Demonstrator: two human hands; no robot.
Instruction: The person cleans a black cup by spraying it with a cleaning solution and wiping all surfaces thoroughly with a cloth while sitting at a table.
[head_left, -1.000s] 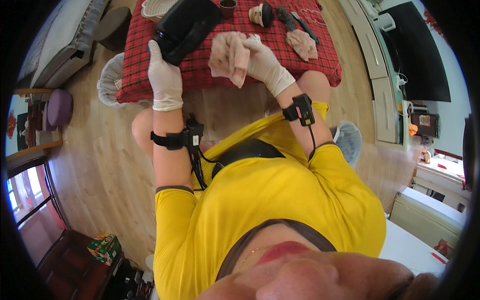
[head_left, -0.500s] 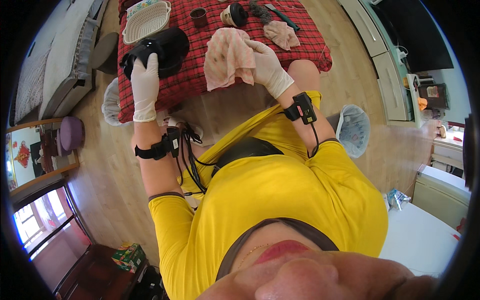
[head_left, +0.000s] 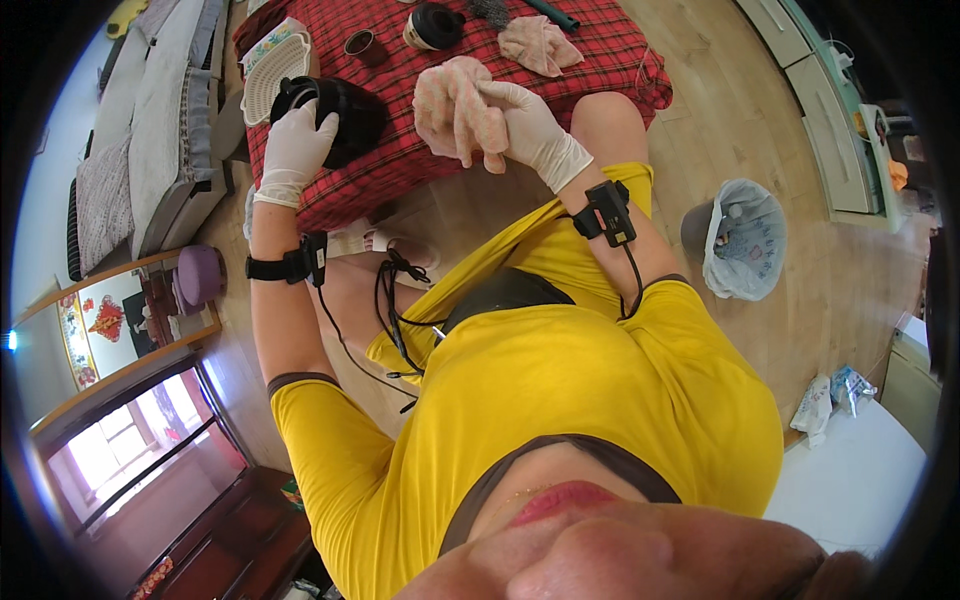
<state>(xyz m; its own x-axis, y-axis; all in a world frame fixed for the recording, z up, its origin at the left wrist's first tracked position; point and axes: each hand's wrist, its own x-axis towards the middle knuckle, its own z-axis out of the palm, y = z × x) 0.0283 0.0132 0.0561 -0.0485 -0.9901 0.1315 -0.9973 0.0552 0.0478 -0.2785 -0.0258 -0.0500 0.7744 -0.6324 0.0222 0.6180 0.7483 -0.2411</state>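
My gloved left hand [head_left: 298, 152] grips the near left side of a glossy black rounded container [head_left: 355, 122], with the thumb on its outside. The container is at the left front of the table, and its exact kind is unclear. My right hand [head_left: 535, 128], gloved too, is closed on a crumpled pink-and-white cloth [head_left: 450, 105]. The cloth hangs in loose folds to the right of the container, apart from it, over the table's front edge. Part of the fingers is hidden behind the cloth.
The table has a red plaid cloth [head_left: 612, 75]. On it are a white woven basket [head_left: 278, 82], a brown cup [head_left: 366, 48], a black-lidded cup [head_left: 432, 30], a second pink cloth [head_left: 540, 47], a grey scrubber [head_left: 490, 12] and a dark green tube [head_left: 553, 14]. A lined bin [head_left: 745, 245] stands right.
The black container has turned, and its opening now faces my left hand. The pink cloth, spread out before, is now bunched up in my right hand. The view has shifted a little.
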